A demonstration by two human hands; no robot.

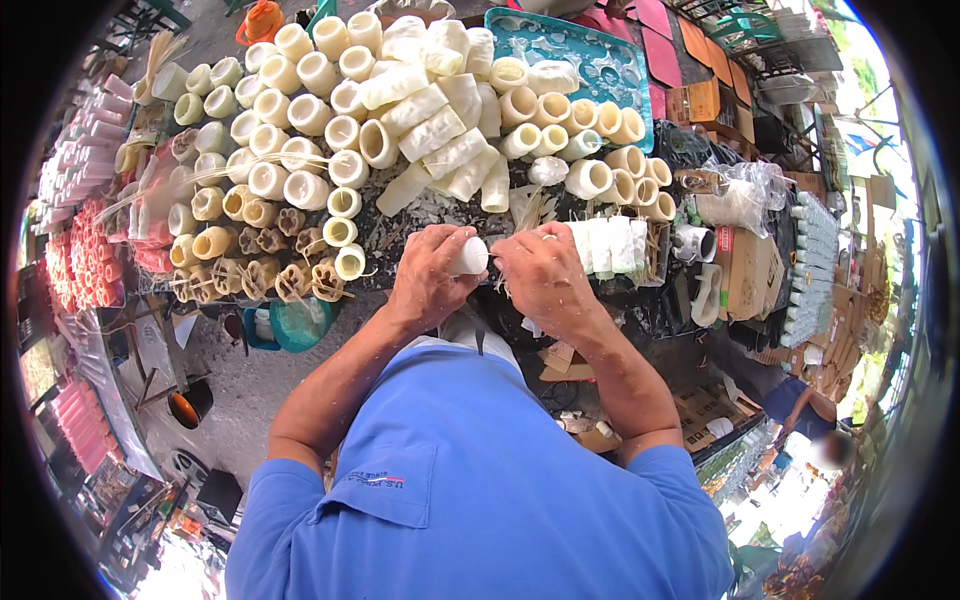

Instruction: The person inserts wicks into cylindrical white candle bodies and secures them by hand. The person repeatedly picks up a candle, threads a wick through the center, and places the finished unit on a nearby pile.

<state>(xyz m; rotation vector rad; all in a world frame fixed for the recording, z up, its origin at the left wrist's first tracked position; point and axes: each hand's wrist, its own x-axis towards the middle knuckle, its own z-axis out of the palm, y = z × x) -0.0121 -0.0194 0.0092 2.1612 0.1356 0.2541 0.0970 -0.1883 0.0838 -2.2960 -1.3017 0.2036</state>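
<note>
At the near edge of the work table, my left hand [432, 272] is closed around a short white wax cylinder [470, 257], whose flat end faces right. Close beside that end is my right hand [545, 278], its fingers pinched together; whatever they grip is too small to make out. White specks dot both hands and forearms. Just beyond my right hand lies a row of white wax cylinders [612, 245] side by side. A stack of pale wax cylinders [432, 122] fills the table's middle, with a bunch of thin straw-coloured strands [530, 207] in front.
Many hollow cream wax cups [305, 188] stand at the left, with brownish flower-shaped pieces [293, 281] nearer. Behind are more hollow cups [552, 108] and a teal tray [600, 62]. Cardboard boxes [752, 270] are at the right. Another person [812, 408] is at the lower right.
</note>
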